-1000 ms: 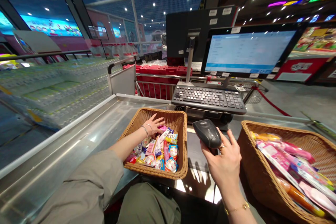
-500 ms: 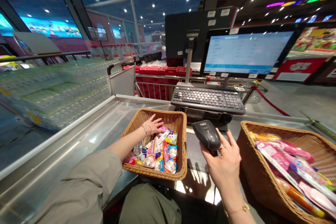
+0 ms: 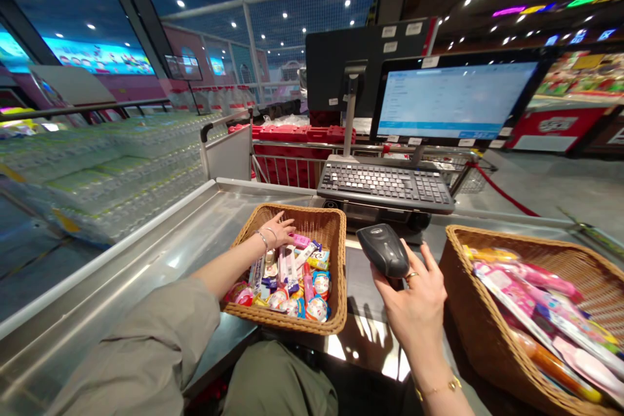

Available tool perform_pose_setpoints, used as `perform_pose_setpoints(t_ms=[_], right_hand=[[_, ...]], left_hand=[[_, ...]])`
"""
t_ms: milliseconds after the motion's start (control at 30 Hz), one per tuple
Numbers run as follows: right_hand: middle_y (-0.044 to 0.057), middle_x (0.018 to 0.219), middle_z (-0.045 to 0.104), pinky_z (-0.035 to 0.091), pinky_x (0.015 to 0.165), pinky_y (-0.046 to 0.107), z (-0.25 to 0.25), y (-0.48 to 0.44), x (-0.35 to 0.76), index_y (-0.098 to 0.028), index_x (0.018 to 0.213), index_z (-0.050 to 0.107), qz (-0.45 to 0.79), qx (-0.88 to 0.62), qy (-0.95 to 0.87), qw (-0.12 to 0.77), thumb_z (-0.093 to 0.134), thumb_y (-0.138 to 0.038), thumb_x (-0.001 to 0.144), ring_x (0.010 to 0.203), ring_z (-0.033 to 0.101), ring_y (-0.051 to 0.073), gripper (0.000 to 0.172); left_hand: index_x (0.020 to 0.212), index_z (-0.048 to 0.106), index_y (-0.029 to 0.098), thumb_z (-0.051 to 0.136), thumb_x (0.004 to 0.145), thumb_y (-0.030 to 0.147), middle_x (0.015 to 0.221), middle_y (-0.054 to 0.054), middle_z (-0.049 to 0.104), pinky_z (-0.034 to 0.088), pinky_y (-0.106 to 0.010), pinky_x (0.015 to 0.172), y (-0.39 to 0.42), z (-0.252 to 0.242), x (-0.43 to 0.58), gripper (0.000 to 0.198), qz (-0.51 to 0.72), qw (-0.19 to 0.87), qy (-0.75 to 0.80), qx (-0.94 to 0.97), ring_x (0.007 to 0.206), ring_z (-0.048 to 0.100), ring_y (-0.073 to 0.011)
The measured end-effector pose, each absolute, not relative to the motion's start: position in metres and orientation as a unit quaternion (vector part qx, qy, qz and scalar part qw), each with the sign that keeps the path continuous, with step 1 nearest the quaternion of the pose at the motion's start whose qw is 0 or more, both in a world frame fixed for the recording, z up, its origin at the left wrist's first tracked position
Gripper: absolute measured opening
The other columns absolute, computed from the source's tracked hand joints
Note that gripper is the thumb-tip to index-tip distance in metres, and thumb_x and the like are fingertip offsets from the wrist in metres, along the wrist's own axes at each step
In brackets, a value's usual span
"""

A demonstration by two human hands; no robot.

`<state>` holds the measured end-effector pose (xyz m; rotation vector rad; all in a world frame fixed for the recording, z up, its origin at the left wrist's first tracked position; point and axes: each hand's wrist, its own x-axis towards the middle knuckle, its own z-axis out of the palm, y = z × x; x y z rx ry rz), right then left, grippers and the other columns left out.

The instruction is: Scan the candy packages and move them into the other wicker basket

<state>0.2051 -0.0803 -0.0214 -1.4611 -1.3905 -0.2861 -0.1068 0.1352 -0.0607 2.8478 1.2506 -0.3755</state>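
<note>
My left hand (image 3: 277, 233) reaches into the near wicker basket (image 3: 340, 260), its fingers stretched out over the sweets at the back left. A pink packet (image 3: 299, 240) lies by its fingertips; whether they touch it is hard to see. Around it are slim wrapped bars (image 3: 288, 266), a yellow packet (image 3: 318, 260) and several round white-and-blue candies (image 3: 317, 307). Over the counter right of this basket, my right hand (image 3: 414, 299) grips a black barcode scanner (image 3: 383, 251), with its head tilted toward the basket.
A second wicker basket (image 3: 468, 312) with pink and orange packaged goods stands at the right. Behind, a keyboard (image 3: 385, 182) sits below a lit monitor (image 3: 451, 101). The metal counter (image 3: 160, 266) has a raised rim at the left. A trolley (image 3: 227, 146) stands beyond.
My left hand has drawn slightly back to the left in the basket, and its fingers are less spread. More of the pink packet shows. The right hand and scanner have hardly moved.
</note>
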Motion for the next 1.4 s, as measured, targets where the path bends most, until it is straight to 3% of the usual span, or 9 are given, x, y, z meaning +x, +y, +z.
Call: perform_pose_setpoints(t_ms=[167, 267, 367, 467, 600, 700, 800, 967, 1400], right_hand=[[0.010, 0.122, 0.067, 0.038, 0.104, 0.057, -0.022, -0.081, 0.204, -0.020, 0.094, 0.069, -0.121, -0.607, -0.582, 0.528, 0.065, -0.042, 0.081, 0.133, 0.045, 0.034, 0.025], [0.010, 0.121, 0.068, 0.038, 0.103, 0.056, -0.021, -0.082, 0.204, -0.020, 0.092, 0.069, -0.120, -0.606, -0.579, 0.531, 0.066, -0.042, 0.081, 0.132, 0.045, 0.034, 0.025], [0.010, 0.121, 0.068, 0.038, 0.103, 0.056, -0.021, -0.082, 0.204, -0.020, 0.093, 0.069, -0.120, -0.606, -0.578, 0.533, 0.065, -0.042, 0.081, 0.132, 0.045, 0.035, 0.025], [0.010, 0.121, 0.068, 0.037, 0.103, 0.057, -0.021, -0.082, 0.205, -0.020, 0.095, 0.069, -0.117, -0.609, -0.577, 0.531, 0.065, -0.042, 0.081, 0.132, 0.045, 0.035, 0.026], [0.009, 0.122, 0.068, 0.037, 0.103, 0.057, -0.019, -0.083, 0.205, -0.020, 0.093, 0.069, -0.119, -0.609, -0.578, 0.530, 0.065, -0.041, 0.081, 0.132, 0.045, 0.035, 0.024], [0.009, 0.122, 0.068, 0.038, 0.102, 0.057, -0.018, -0.083, 0.204, -0.021, 0.091, 0.069, -0.114, -0.610, -0.578, 0.530, 0.065, -0.040, 0.081, 0.132, 0.045, 0.035, 0.022], [0.010, 0.122, 0.067, 0.038, 0.102, 0.057, -0.019, -0.084, 0.204, -0.020, 0.090, 0.069, -0.113, -0.610, -0.579, 0.529, 0.065, -0.039, 0.081, 0.132, 0.045, 0.035, 0.021], [0.010, 0.122, 0.067, 0.038, 0.103, 0.057, -0.019, -0.084, 0.205, -0.020, 0.090, 0.069, -0.112, -0.613, -0.576, 0.529, 0.066, -0.037, 0.080, 0.133, 0.044, 0.035, 0.020], [0.010, 0.123, 0.067, 0.038, 0.103, 0.058, -0.016, -0.086, 0.206, -0.021, 0.094, 0.069, -0.112, -0.613, -0.575, 0.531, 0.065, -0.036, 0.081, 0.133, 0.043, 0.035, 0.021]], left_hand=[[0.080, 0.067, 0.030, 0.066, 0.078, 0.028, 0.124, 0.003, 0.067, 0.013, -0.056, 0.115, 0.136, -0.034, -0.121, 0.003, -0.107, 0.049, 0.440, 0.890, 0.139, 0.039, -0.0257], [0.082, 0.067, 0.026, 0.071, 0.075, 0.038, 0.107, 0.000, 0.071, 0.038, -0.040, 0.103, 0.132, -0.025, -0.127, 0.014, -0.109, 0.085, 0.468, 0.873, 0.113, 0.059, -0.0231], [0.096, 0.066, 0.024, 0.063, 0.085, 0.043, 0.098, -0.002, 0.070, 0.049, -0.031, 0.087, 0.124, -0.030, -0.126, 0.022, -0.105, 0.111, 0.505, 0.849, 0.092, 0.064, -0.0172], [0.121, 0.058, 0.017, 0.058, 0.092, 0.038, 0.121, -0.009, 0.061, 0.055, -0.043, 0.087, 0.113, -0.046, -0.119, 0.035, -0.105, 0.122, 0.544, 0.823, 0.103, 0.062, -0.0209], [0.124, 0.056, 0.017, 0.059, 0.092, 0.037, 0.124, -0.009, 0.060, 0.055, -0.044, 0.087, 0.103, -0.066, -0.110, 0.037, -0.096, 0.108, 0.581, 0.801, 0.105, 0.062, -0.0216], [0.119, 0.060, 0.019, 0.059, 0.091, 0.042, 0.131, -0.013, 0.058, 0.048, -0.049, 0.097, 0.097, -0.073, -0.105, 0.036, -0.069, 0.065, 0.591, 0.801, 0.119, 0.056, -0.0274], [0.121, 0.061, 0.024, 0.060, 0.085, 0.056, 0.153, -0.014, 0.041, 0.028, -0.060, 0.112, 0.091, -0.074, -0.102, 0.049, -0.050, 0.032, 0.561, 0.826, 0.144, 0.030, -0.0348], [0.128, 0.059, 0.029, 0.071, 0.065, 0.070, 0.159, -0.012, 0.030, 0.003, -0.070, 0.113, 0.081, -0.079, -0.102, 0.075, -0.080, 0.031, 0.508, 0.857, 0.149, 0.016, -0.0377], [0.109, 0.068, 0.030, 0.067, 0.076, 0.062, 0.156, -0.011, 0.038, -0.002, -0.077, 0.107, 0.081, -0.086, -0.108, 0.046, -0.074, 0.015, 0.518, 0.852, 0.149, 0.014, -0.0384]])
